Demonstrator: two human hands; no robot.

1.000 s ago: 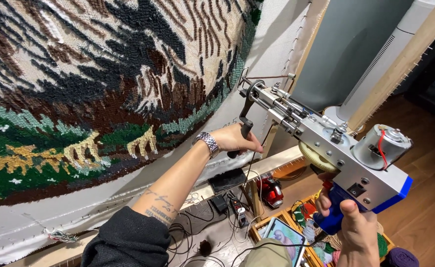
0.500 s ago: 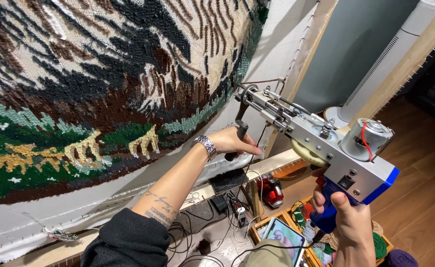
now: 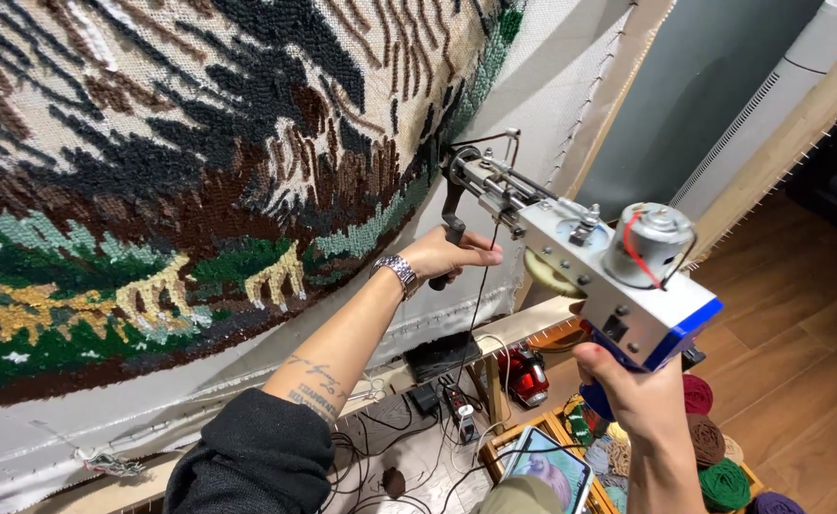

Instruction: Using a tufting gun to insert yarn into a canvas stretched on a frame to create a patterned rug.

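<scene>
We hold the tufting gun (image 3: 590,257) w/ both hands, nose touching the stretched rug cloth (image 3: 199,190) at centre. Left hand (image 3: 447,255) clamped round the black front handle, right hand (image 3: 632,390) clamped on the blue grip, near right. Yarn balls (image 3: 713,457) lie below on floor.

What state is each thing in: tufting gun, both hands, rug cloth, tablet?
Silver-and-blue tufting gun: tip against the cloth.
Left hand: gripping the gun's black front handle.
Right hand: gripping the blue rear grip.
Patterned tufted rug cloth: stretched on the frame, partly filled.
Tablet: screen lit.
</scene>
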